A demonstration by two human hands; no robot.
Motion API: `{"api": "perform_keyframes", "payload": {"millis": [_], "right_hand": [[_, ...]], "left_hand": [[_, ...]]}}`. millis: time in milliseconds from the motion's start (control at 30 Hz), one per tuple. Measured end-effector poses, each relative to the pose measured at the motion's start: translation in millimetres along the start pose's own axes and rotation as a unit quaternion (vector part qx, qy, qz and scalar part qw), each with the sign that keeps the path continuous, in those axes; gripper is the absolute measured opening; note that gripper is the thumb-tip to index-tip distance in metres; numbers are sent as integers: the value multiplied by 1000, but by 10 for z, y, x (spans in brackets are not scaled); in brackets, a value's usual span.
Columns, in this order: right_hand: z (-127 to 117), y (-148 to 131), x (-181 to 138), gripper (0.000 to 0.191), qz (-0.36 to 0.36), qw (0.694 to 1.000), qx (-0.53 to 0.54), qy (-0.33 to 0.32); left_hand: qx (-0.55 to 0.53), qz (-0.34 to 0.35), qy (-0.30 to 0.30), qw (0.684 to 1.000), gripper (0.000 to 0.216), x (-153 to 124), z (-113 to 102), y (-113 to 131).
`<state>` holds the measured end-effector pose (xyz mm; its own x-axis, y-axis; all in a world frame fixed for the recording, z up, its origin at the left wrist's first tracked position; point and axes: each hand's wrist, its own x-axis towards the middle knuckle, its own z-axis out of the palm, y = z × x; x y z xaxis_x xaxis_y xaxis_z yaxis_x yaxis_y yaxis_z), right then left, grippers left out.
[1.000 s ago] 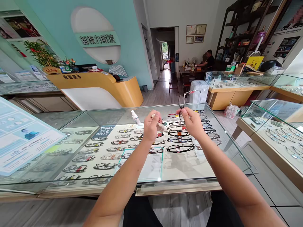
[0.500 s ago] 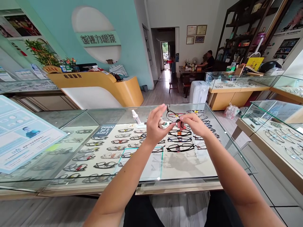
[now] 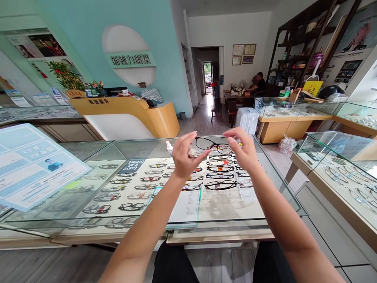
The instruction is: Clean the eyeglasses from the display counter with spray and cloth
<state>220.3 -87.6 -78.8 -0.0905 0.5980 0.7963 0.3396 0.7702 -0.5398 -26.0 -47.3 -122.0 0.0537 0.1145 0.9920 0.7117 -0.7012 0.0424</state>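
Observation:
A pair of dark-framed glasses [image 3: 216, 144] is held up above the glass display counter, its front level and facing away from me. My left hand [image 3: 186, 155] has thumb and fingers closed on the left side of the frame. At the right end, my right hand [image 3: 242, 149] pinches the glasses near the hinge with thumb and forefinger; its exact contact is partly hidden. Something small and white [image 3: 193, 152] shows at my left palm, too hidden to name. Under the hands, rows of eyeglasses [image 3: 220, 184] lie inside the glass counter [image 3: 224, 224].
A white spray bottle [image 3: 169, 147] stands behind my left hand. A blue-and-white printed sheet [image 3: 35, 169] rises at the left. Another glass case [image 3: 338, 157] is at the right. Beyond are a yellow reception desk [image 3: 160, 118], a silver suitcase [image 3: 246, 120] and a seated person [image 3: 259, 84].
The glasses have turned from a steep tilt to level. My right hand has moved up from the lower rim to their right end. The view has shifted slightly.

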Motion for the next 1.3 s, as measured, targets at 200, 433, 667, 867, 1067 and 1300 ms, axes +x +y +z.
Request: {"api": "perform_keyframes", "payload": {"millis": [200,433,667,867,1067,1300], "right_hand": [[-293,-606,324,51,-106,985,-131,41],[-286,-893,443,48,-141,961,-177,161],[-206,-883,403,42,-148,950,-196,195],[-190,-798,463,41,-125,958,-176,188],[-205,-732,504,40,-110,961,-179,178],[-208,-717,478,43,-87,970,-143,175]], "left_hand": [[3,-33,130,991,77,762,-72,59],[-39,-81,143,986,65,1174,-105,458],[-60,-118,128,983,58,1117,-198,536],[-38,-131,100,986,58,1136,-281,522],[-38,-121,52,991,52,1157,-327,463],[-65,-129,49,988,47,1171,-343,483]]}}
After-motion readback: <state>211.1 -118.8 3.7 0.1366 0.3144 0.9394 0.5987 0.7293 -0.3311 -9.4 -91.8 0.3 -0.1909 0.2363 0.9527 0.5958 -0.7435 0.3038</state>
